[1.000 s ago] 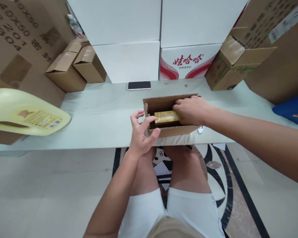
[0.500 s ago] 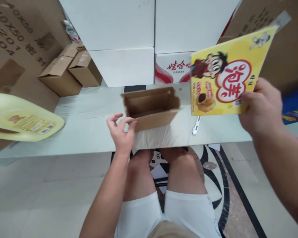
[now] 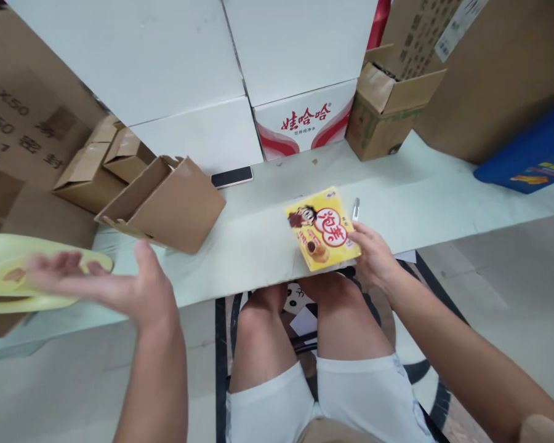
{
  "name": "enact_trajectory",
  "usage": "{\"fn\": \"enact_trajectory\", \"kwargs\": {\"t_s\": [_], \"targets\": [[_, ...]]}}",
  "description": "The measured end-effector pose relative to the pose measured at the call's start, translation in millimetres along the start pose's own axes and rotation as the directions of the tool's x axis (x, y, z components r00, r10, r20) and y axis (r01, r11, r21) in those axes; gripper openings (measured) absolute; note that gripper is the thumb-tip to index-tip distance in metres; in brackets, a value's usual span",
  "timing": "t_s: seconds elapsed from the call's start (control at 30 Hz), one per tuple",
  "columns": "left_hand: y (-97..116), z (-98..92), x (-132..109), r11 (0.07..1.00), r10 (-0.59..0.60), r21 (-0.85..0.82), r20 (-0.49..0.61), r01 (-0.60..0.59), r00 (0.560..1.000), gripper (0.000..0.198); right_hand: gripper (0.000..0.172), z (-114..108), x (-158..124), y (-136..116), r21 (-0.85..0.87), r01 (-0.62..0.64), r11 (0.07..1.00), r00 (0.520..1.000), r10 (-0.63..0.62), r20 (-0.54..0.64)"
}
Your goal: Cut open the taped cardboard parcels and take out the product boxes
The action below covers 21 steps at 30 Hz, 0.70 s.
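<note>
Yellow packet [image 3: 323, 229] lying flat at the near edge of the table [image 3: 420, 197], in front of the knees, its near corner jutting over the edge. Cartoon face and red lettering facing up; the small print is too small to read.

Right hand [image 3: 373, 255] gripping the packet at its right near corner. Thumb lying on top; the other fingers are tucked out of sight under the packet.

A small white object [image 3: 355, 209] is peeking out just beyond the packet. Half of it is covered, so I can't tell what it is.

Left hand [image 3: 115, 286] hanging out to the left, fingers spread wide, holding nothing, motion-blurred at the tips.

Just beyond it, an open cardboard box [image 3: 166, 203] is tipping over on its side, mouth facing left. Whether it is resting on the table or clear of it is hard to judge, and its inside is hidden.

Pale yellow jug [image 3: 9, 289] partly covered by the left fingers and running off the left edge.

Dark phone [image 3: 231, 176] lying face up behind the box, one end hidden by it.

White cartons [image 3: 166, 67] stacked at the back, tops cut off. Blue package [image 3: 526, 160] at far right, only partly in view.
</note>
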State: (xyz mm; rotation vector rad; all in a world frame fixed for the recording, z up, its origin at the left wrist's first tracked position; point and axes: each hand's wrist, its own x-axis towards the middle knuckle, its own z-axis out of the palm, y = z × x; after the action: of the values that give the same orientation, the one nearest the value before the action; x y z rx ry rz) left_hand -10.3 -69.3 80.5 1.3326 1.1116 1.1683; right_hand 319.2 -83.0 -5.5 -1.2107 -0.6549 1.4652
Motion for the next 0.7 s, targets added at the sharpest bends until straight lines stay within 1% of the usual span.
{"fn": "enact_trajectory", "kwargs": {"t_s": [0.1,0.17,0.2,0.27,0.3,0.33,0.37,0.4,0.43,0.5,0.57,0.63,0.67,0.7], "targets": [[-18.0,36.2,-24.8,0.989,-0.146,0.020,0.067,0.145,0.987,0.056,0.051,1.2,-10.8,-3.2,-0.145,-0.034,0.989,0.981,0.060,0.182],[-32.2,56.4,-40.3,0.968,-0.249,0.028,0.124,0.248,0.960,0.058,0.052,1.9,-17.2,-3.9,-0.224,-0.049,0.973,0.957,0.110,0.267],[-38.7,63.7,-46.0,0.952,-0.307,0.034,0.168,0.305,0.937,0.059,0.052,2.2,-19.8,-3.2,-0.246,-0.051,0.968,0.952,0.122,0.281],[-51.4,72.4,-53.0,0.909,-0.413,0.050,0.242,0.414,0.878,0.061,0.055,1.8,-23.9,1.7,-0.217,-0.052,0.975,0.963,0.106,0.248],[-57.9,74.4,-54.6,0.890,-0.450,0.049,0.243,0.452,0.859,0.062,0.057,0.9,-25.8,6.3,-0.169,-0.047,0.985,0.974,0.083,0.211],[-65.0,75.3,-55.4,0.880,-0.470,0.034,0.214,0.474,0.856,0.064,0.059,-0.5,-27.7,12.5,-0.116,-0.042,0.992,0.982,0.062,0.176],[-72.5,75.6,-55.4,0.878,-0.472,0.004,0.157,0.478,0.867,0.066,0.060,-2.1,-29.8,20.2,-0.077,-0.044,0.996,0.986,0.056,0.157],[-80.4,75.8,-54.7,0.885,-0.458,-0.041,0.086,0.463,0.884,0.069,0.060,-3.4,-31.8,29.0,-0.067,-0.057,0.996,0.984,0.067,0.164],[-88.3,76.1,-52.7,0.894,-0.438,-0.090,0.028,0.439,0.898,0.070,0.060,-4.1,-33.3,38.3,-0.094,-0.075,0.993,0.977,0.092,0.192],[-101.5,77.3,-43.1,0.899,-0.411,-0.168,-0.014,0.403,0.911,0.072,0.058,-1.6,-31.6,54.3,-0.197,-0.090,0.976,0.959,0.138,0.246],[-106.8,78.6,-21.3,0.895,-0.406,-0.210,-0.022,0.393,0.913,0.071,0.058,8.7,-17.6,59.5,-0.245,-0.058,0.968,0.967,0.115,0.226],[-101.2,77.9,15.1,0.896,-0.409,-0.224,-0.079,0.384,0.909,0.066,0.055,28.2,11.9,47.8,-0.247,-0.017,0.969,0.988,0.055,0.148],[-94.4,76.1,37.9,0.903,-0.394,-0.229,-0.112,0.362,0.912,0.059,0.052,41.2,31.6,35.4,-0.252,0.000,0.968,0.993,0.030,0.113],[-85.6,73.0,62.6,0.919,-0.367,-0.213,-0.149,0.333,0.918,0.051,0.047,55.7,53.4,19.9,-0.262,-0.010,0.965,0.997,0.031,0.077]]}}
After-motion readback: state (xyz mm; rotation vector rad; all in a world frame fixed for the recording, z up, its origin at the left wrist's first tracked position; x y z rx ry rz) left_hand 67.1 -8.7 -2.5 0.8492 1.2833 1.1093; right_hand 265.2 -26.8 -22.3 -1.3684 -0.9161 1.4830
